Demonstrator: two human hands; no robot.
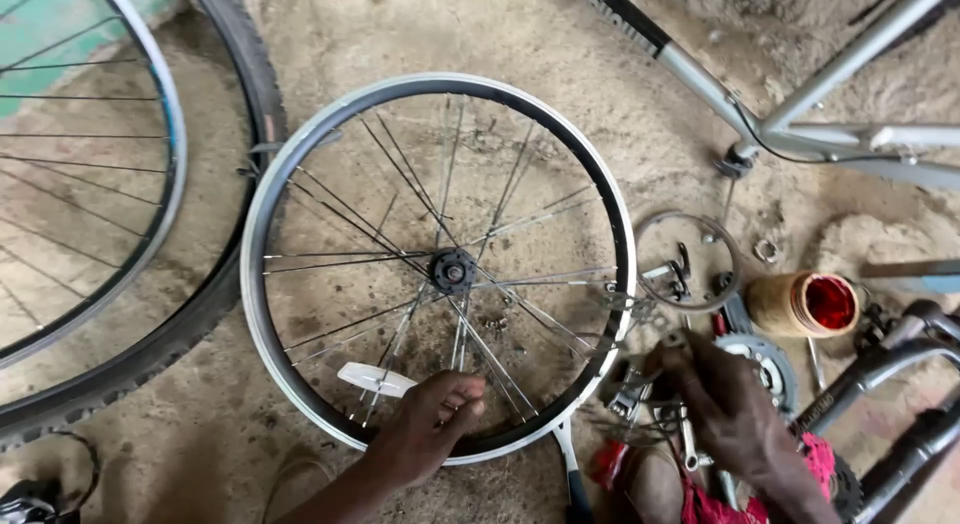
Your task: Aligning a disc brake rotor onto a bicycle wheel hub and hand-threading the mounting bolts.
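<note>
A bare spoked bicycle wheel (437,267) lies flat on the dirt floor, its dark hub (452,272) at the middle. My left hand (432,427) rests inside the wheel's near rim, fingers curled around the spokes beside a white plastic reflector (375,380). My right hand (725,402) reaches down into a heap of small metal parts and tools (650,399) just right of the rim, fingers bent among them; what it grips is hidden.
A tyred wheel (120,184) lies at left. A silver bike frame (800,114) crosses the top right. A metal ring (688,261), a toothed sprocket (765,364), an open red-filled tin (805,304), a black fork (890,404) and red cloth (715,504) crowd the right.
</note>
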